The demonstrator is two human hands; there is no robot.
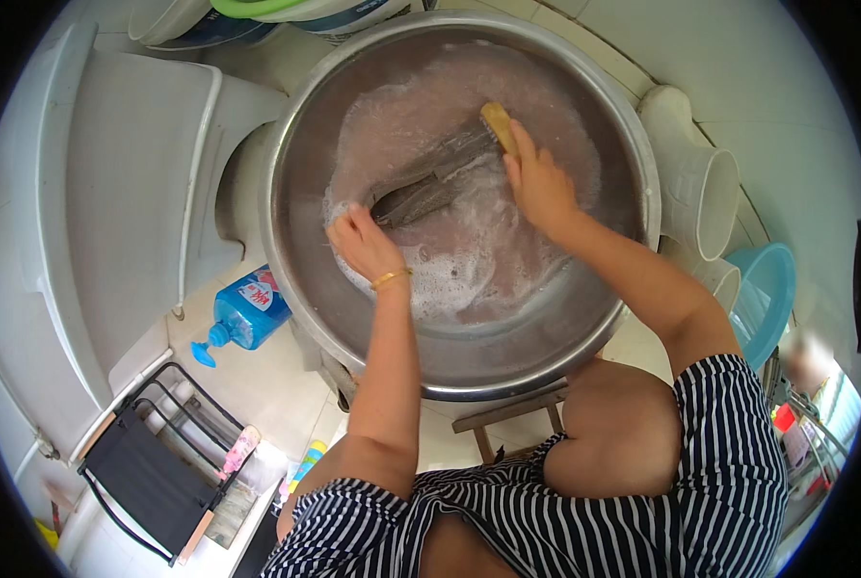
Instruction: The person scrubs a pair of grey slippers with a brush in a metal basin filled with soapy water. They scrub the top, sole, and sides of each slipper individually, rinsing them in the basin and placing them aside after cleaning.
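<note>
A large round metal basin (466, 361) holds cloudy, foamy water. In it lies a dark grey, soaked item (430, 177), probably fabric or a shoe-like piece, with a dark opening at its left end. My left hand (364, 242) grips the edge of this item beside the opening, fingers bent; a gold-coloured bracelet (391, 277) circles the wrist. My right hand (541, 180) holds a scrubbing brush with a yellowish back (500, 127), its bristles against the item's upper right end. The water hides part of the item.
A blue pump bottle (246, 311) lies left of the basin on the tiled floor. A black folding seat (148, 477) stands at lower left. White plastic pipe fittings (708, 202) and a light blue tub (770, 296) are at right, a wooden stool (510, 412) below.
</note>
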